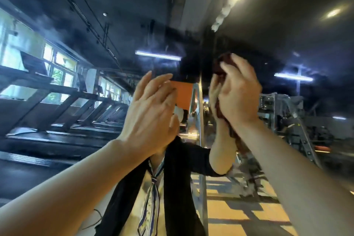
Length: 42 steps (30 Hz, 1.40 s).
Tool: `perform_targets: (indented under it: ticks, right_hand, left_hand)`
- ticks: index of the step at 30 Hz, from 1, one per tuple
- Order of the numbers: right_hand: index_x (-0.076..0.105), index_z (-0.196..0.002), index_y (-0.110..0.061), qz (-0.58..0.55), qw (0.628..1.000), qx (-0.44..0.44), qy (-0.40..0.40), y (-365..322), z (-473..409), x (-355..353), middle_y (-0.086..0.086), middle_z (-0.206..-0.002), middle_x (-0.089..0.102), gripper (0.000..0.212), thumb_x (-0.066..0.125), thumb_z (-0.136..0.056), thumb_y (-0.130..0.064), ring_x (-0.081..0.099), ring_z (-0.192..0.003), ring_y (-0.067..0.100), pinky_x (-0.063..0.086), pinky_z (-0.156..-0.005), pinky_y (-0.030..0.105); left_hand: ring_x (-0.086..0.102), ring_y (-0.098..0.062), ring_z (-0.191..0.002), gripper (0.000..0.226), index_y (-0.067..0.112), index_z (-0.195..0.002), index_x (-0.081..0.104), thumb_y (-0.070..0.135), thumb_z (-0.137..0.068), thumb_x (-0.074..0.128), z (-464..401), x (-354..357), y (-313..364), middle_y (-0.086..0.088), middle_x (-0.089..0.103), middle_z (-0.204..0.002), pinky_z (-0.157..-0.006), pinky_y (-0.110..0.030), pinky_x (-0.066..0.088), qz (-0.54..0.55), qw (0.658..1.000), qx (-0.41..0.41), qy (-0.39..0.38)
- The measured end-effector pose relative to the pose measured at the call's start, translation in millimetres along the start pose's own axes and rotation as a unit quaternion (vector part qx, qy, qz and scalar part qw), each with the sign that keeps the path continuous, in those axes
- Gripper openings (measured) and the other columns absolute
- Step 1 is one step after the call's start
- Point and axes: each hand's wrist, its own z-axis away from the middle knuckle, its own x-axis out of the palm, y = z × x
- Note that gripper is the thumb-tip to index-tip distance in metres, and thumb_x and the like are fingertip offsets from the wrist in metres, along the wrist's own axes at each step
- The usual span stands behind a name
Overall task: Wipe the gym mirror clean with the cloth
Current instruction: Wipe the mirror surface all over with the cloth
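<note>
Here the right hand (239,94) presses the cloth (223,65) (dark red) against the mirror (191,25).

Treadmills (63,113) under bright windows (57,67), dark ceiling (268,25), tube lights (158,55)

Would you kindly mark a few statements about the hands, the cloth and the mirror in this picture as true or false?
1. The right hand holds a dark red cloth up against the mirror. True.
2. The left hand grips a spray bottle. False: it holds nothing, and its fingers are straight against the glass.
3. A row of treadmills shows on the left. True.
4. The cloth is white. False: it is dark red.
5. Both hands are lowered at the waist. False: both are raised in front of the mirror.
</note>
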Motion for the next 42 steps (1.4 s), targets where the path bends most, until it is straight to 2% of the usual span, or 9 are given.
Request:
perform_targets:
  ticks: [3, 6, 12, 19, 22, 26, 31, 38, 42]
  right_hand:
    - [0.068, -0.118, 0.004, -0.004, 0.998, 0.055, 0.004, 15.8, -5.7, -7.6, 0.02, -0.134, 0.06, 0.05, 0.035, -0.094, -0.026, 0.058, -0.125, 0.032, 0.046, -0.109, 0.039]
    - [0.067, -0.118, 0.005, -0.021, 0.997, 0.074, 0.029, -1.3, -33.1, 14.7, 0.02, -0.133, 0.059, 0.029, 0.056, -0.092, -0.003, 0.059, -0.124, 0.032, 0.047, -0.108, 0.04]
    - [0.069, -0.121, 0.001, 0.001, 1.0, -0.002, 0.006, -12.3, -51.7, 29.3, 0.015, -0.131, 0.064, 0.032, 0.065, -0.089, 0.002, 0.061, -0.122, 0.03, 0.049, -0.104, 0.036]
    - [0.069, -0.118, 0.001, 0.022, 0.999, -0.03, -0.013, -12.5, 29.9, -1.0, 0.017, -0.126, 0.065, 0.031, 0.066, -0.089, -0.009, 0.062, -0.117, 0.029, 0.044, -0.1, 0.027]
    - [0.069, -0.12, 0.0, 0.025, 0.999, -0.028, -0.034, -11.7, 70.4, -12.2, 0.017, -0.13, 0.063, 0.032, 0.07, -0.088, -0.005, 0.061, -0.122, 0.03, 0.051, -0.103, 0.036]
    - [0.068, -0.122, 0.001, 0.012, 0.998, -0.039, -0.056, -15.7, 133.2, -27.3, 0.019, -0.132, 0.063, 0.03, 0.053, -0.1, -0.012, 0.06, -0.125, 0.031, 0.054, -0.1, 0.043]
    - [0.072, -0.118, -0.001, 0.029, 0.995, -0.041, -0.089, -26.3, 213.9, -53.0, 0.017, -0.129, 0.066, 0.031, 0.075, -0.087, 0.0, 0.064, -0.12, 0.031, 0.055, -0.099, 0.042]
    - [0.069, -0.123, 0.0, 0.023, 0.985, -0.044, -0.162, -43.7, 302.4, -90.1, 0.02, -0.133, 0.063, 0.026, 0.06, -0.099, -0.004, 0.058, -0.127, 0.032, 0.048, -0.108, 0.041]
    - [0.066, -0.124, -0.002, 0.0, 0.982, -0.031, -0.188, -53.7, 347.4, -109.4, 0.018, -0.133, 0.062, 0.03, 0.042, -0.108, -0.01, 0.058, -0.127, 0.031, 0.051, -0.104, 0.042]
  left_hand:
    - [0.042, -0.023, -0.133, 0.047, 0.004, -0.119, 0.068, 0.027, -0.079, 0.058, -12.2, 5.8, 11.7, -0.008, 0.068, -0.123, -0.12, -0.048, 0.018, 0.007, 1.0, 0.029, 0.001]
    - [0.042, -0.023, -0.135, 0.049, 0.005, -0.119, 0.069, 0.032, -0.08, 0.058, -18.5, 5.4, 6.0, -0.006, 0.067, -0.125, -0.121, -0.047, 0.017, -0.007, 1.0, 0.027, -0.012]
    - [0.044, -0.024, -0.138, 0.053, 0.004, -0.125, 0.067, 0.033, -0.082, 0.052, -27.0, 9.0, 9.4, -0.008, 0.064, -0.132, -0.122, -0.047, 0.017, -0.012, 1.0, 0.0, -0.011]
    - [0.042, -0.024, -0.137, 0.054, 0.001, -0.133, 0.06, 0.03, -0.088, 0.055, 3.3, 23.8, 47.5, -0.01, 0.061, -0.137, -0.122, -0.048, 0.018, 0.025, 1.0, 0.007, 0.005]
    - [0.044, -0.024, -0.138, 0.051, 0.001, -0.133, 0.06, 0.028, -0.09, 0.053, 27.9, 28.3, 59.3, -0.011, 0.059, -0.139, -0.12, -0.051, 0.026, 0.042, 0.999, -0.006, 0.006]
    - [0.039, -0.022, -0.143, 0.057, 0.003, -0.139, 0.057, 0.024, -0.086, 0.063, 80.9, 31.9, 76.7, -0.009, 0.054, -0.145, -0.119, -0.052, 0.027, 0.064, 0.997, -0.025, -0.029]
    - [0.028, -0.022, -0.149, 0.068, 0.004, -0.146, 0.046, 0.021, -0.084, 0.067, 165.5, 34.2, 108.6, -0.006, 0.039, -0.157, -0.122, -0.052, 0.02, 0.103, 0.991, -0.035, -0.081]
    - [0.027, -0.022, -0.15, 0.065, 0.005, -0.148, 0.043, 0.024, -0.088, 0.059, 260.4, 35.6, 142.7, -0.007, 0.035, -0.159, -0.119, -0.056, 0.025, 0.136, 0.981, -0.06, -0.126]
    - [0.024, -0.022, -0.151, 0.086, 0.006, -0.154, 0.032, 0.023, -0.077, 0.067, 306.2, 29.4, 157.9, -0.004, 0.027, -0.163, -0.12, -0.055, 0.021, 0.139, 0.97, -0.075, -0.184]
